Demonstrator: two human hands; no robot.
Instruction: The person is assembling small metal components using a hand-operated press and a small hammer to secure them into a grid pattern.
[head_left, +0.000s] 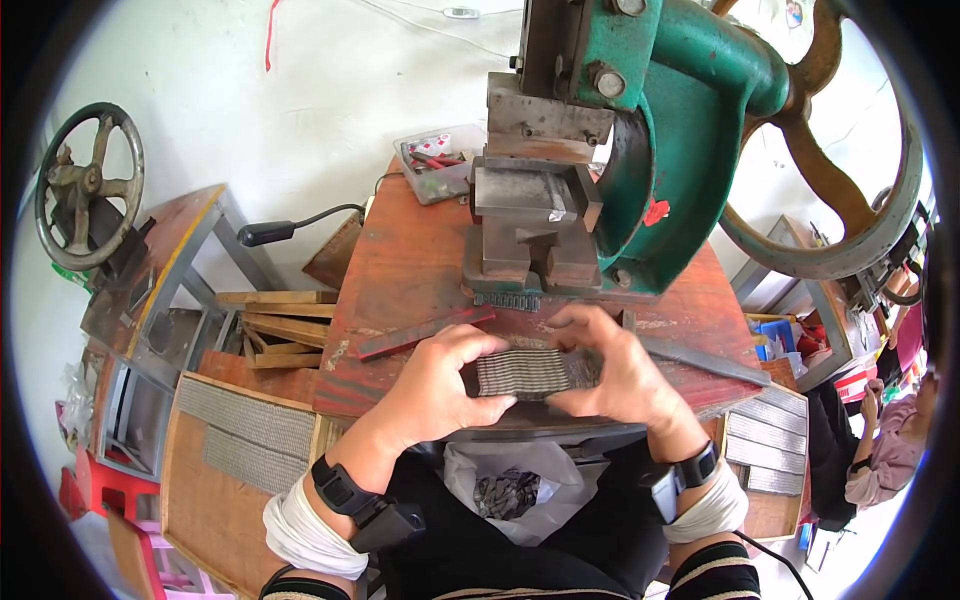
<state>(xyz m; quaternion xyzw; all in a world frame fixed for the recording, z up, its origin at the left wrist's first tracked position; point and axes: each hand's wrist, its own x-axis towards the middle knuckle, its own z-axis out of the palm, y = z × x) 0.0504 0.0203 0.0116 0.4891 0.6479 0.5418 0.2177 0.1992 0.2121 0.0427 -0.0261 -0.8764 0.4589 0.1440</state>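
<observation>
Between my two hands is a stack of thin grey metal strips (pixel 527 374), held over the near edge of the red worktable. My left hand (pixel 440 385) grips its left end, thumb and fingers bent round it. Around the right end, my right hand (pixel 628 375) is closed in the same way. Just beyond the stack stands a green hand press (pixel 690 150) with a steel die block (pixel 540 250) at its base. A small dark toothed metal piece (pixel 508 301) lies in front of that base.
A red flat bar (pixel 425 332) and a long grey metal bar (pixel 700 360) lie on the worktable (pixel 390 270). Wooden trays with metal strips flank me, left (pixel 185 490) and right (pixel 770 515). A white bag (pixel 465 460) holds dark scraps below. Another person (pixel 895 450) is at the right.
</observation>
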